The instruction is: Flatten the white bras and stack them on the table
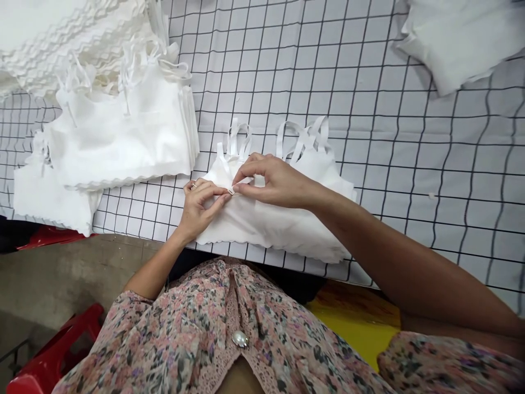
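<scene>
A small stack of white strapped garments (287, 224) with scalloped hems lies on the gridded tablecloth (369, 137) right in front of me. My left hand (200, 205) pinches the top garment's fabric at its left side, a ring on one finger. My right hand (273, 180) pinches the same fabric just beside it, fingertips almost touching the left hand's. The straps (303, 139) stick out on the far side of the stack.
A taller pile of the same white garments (123, 137) sits at the left, with more white scalloped pieces (53, 38) behind it. Another white fabric heap (459, 38) lies at the top right. Red plastic stools (57, 350) and a yellow one (356, 323) stand below the table edge.
</scene>
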A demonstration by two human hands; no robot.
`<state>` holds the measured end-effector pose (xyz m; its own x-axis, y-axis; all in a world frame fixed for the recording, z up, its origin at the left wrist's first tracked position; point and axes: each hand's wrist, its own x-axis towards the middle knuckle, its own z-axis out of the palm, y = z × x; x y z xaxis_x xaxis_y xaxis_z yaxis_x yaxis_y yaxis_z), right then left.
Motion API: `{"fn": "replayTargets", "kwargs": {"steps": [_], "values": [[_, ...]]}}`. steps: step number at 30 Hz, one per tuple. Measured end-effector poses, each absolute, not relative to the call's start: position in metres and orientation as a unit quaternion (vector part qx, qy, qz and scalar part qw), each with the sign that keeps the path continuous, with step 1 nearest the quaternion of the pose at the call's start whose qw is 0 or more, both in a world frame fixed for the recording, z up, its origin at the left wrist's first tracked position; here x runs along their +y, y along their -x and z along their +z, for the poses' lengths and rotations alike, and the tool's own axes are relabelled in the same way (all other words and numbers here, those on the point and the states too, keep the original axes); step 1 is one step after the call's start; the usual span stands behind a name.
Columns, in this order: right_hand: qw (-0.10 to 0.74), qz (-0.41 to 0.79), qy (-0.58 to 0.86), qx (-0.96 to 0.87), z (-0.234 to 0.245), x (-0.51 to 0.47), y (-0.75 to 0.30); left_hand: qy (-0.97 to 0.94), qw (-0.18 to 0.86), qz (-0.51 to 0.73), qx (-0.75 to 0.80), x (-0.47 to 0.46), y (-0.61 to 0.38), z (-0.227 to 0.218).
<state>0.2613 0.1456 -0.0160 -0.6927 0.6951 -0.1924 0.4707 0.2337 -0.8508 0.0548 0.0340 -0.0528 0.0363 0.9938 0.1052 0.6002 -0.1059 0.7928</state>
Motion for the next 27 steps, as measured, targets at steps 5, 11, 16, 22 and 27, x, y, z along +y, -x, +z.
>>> {"fn": "replayTargets", "kwargs": {"steps": [5,11,16,22,27], "values": [[0.118,0.490,0.360,-0.785,-0.016,0.144,-0.261,-0.639,0.309,0.327,0.624,0.035,-0.055,-0.048],[0.127,0.471,0.334,-0.806,-0.018,0.137,-0.258,-0.639,0.305,0.337,0.621,0.035,-0.057,-0.047],[0.172,0.436,0.348,-0.812,-0.022,0.143,-0.258,-0.640,0.304,0.344,0.616,0.036,-0.057,-0.047],[0.296,0.383,0.414,-0.771,-0.027,0.176,-0.259,-0.657,0.300,0.281,0.632,0.038,-0.053,-0.046],[0.353,0.439,0.425,-0.708,-0.018,0.182,-0.262,-0.690,0.251,0.282,0.617,0.037,-0.051,-0.042]]}}
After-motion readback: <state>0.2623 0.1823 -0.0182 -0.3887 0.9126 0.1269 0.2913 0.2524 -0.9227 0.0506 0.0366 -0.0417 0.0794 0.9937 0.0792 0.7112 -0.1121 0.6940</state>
